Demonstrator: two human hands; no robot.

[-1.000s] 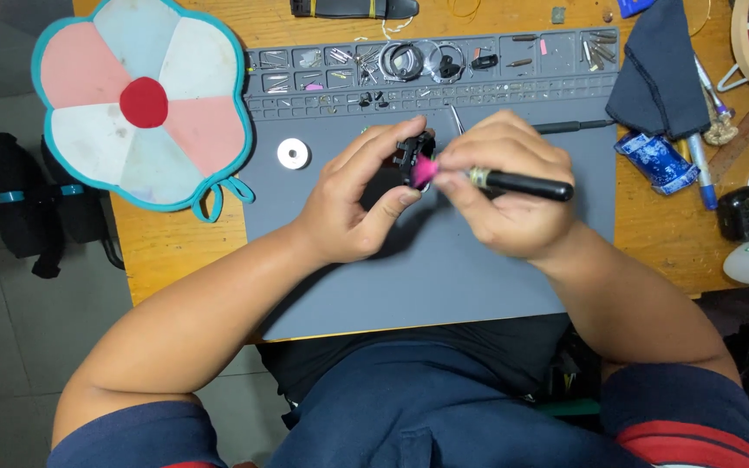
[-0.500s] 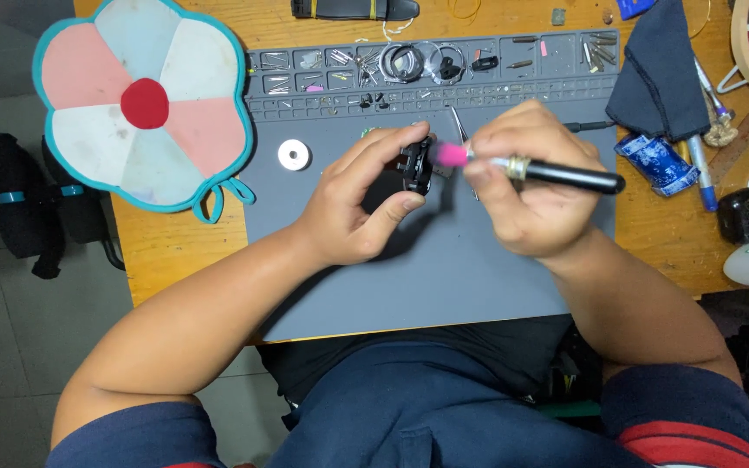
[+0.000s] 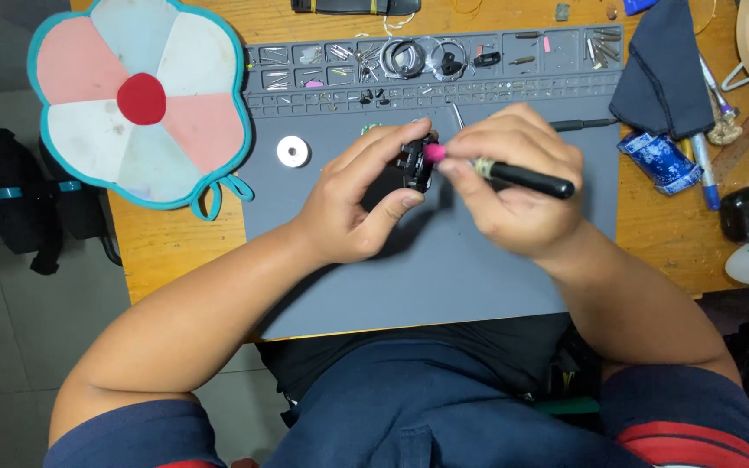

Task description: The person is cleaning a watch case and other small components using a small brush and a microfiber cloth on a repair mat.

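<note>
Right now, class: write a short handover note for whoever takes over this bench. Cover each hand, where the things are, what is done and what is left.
Left hand: pinches a small black part above the grey work mat.
Right hand: holds a black-handled tool, its pink tip against the part.
Nearby: a white ring on the mat; small parts in the tray slots along the mat's far edge.
Done: tool tip on the part.
Left: the work on the part looks unfinished; neither is set down.
</note>
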